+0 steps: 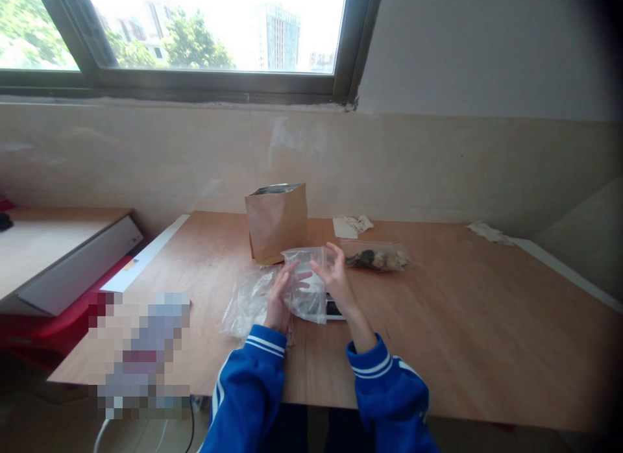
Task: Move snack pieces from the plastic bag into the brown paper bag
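Both the left hand (279, 304) and the right hand (335, 278) pinch a clear plastic bag (305, 285) between them above the wooden table (487, 323), with a brown paper bag (277, 222) standing just behind and a filled snack bag (378, 256) lying to the right.

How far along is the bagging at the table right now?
Looks done: one filled clear bag lies beside the open brown paper bag. In hand: left hand and right hand hold an empty clear bag open above the scale. Left: nothing in it yet; more empty bags wait alongside.
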The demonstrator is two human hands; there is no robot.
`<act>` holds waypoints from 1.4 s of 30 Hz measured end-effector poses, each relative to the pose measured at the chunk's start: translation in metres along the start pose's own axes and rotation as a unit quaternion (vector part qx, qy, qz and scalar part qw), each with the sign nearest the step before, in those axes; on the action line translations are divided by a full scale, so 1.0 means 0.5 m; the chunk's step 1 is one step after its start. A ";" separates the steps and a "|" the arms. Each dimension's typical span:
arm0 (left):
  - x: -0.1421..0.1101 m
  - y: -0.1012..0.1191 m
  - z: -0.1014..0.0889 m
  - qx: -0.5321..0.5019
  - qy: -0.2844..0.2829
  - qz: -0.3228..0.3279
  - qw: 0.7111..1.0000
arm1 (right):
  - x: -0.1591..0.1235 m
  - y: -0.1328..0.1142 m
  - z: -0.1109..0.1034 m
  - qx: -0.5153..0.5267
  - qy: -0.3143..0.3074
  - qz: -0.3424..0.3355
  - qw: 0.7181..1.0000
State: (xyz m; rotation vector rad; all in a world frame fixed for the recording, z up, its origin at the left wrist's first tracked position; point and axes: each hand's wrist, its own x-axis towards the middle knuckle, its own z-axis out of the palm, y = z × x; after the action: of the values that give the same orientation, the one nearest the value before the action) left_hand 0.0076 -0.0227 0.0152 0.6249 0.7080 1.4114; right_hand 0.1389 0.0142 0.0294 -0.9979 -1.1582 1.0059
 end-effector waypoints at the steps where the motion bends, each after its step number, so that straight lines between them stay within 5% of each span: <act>1: -0.002 0.003 -0.001 0.019 -0.009 0.006 1.000 | 0.002 0.007 -0.014 0.067 -0.015 0.044 0.997; 3: -0.007 0.009 -0.003 0.071 -0.021 0.024 0.997 | 0.007 0.018 -0.039 0.184 -0.040 0.110 0.976; 6: -0.021 0.015 0.001 0.157 -0.019 0.026 0.987 | 0.011 0.033 -0.063 0.281 0.001 0.129 0.951; 13: -0.058 0.020 0.033 0.181 0.069 0.109 0.975 | -0.002 0.046 -0.045 0.306 0.011 0.110 0.946; 17: -0.067 0.033 0.047 0.151 0.132 0.174 0.964 | -0.023 0.037 -0.023 0.266 -0.064 0.099 0.957; 25: -0.087 0.032 0.025 0.215 0.171 0.200 0.940 | -0.073 0.018 -0.014 0.122 -0.244 0.106 0.956; 29: -0.098 0.040 0.006 0.216 0.177 0.224 0.934 | -0.085 0.028 -0.020 0.065 -0.218 0.100 0.969; 35: -0.099 0.053 -0.006 0.273 0.208 0.239 0.908 | -0.106 0.050 -0.019 -0.029 -0.158 0.002 0.987; 38: -0.099 0.076 -0.019 0.354 0.223 0.235 0.877 | -0.098 0.044 -0.036 -0.083 -0.127 -0.050 0.987; 42: -0.103 0.121 -0.067 0.476 0.242 0.227 0.814 | -0.037 0.049 -0.102 -0.232 0.012 -0.203 0.951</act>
State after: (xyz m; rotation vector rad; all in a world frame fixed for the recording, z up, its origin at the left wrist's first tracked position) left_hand -0.0583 -0.0710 0.0426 1.2915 1.8260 1.6193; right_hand 0.1846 -0.0019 -0.0050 -1.0685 -1.5424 0.3965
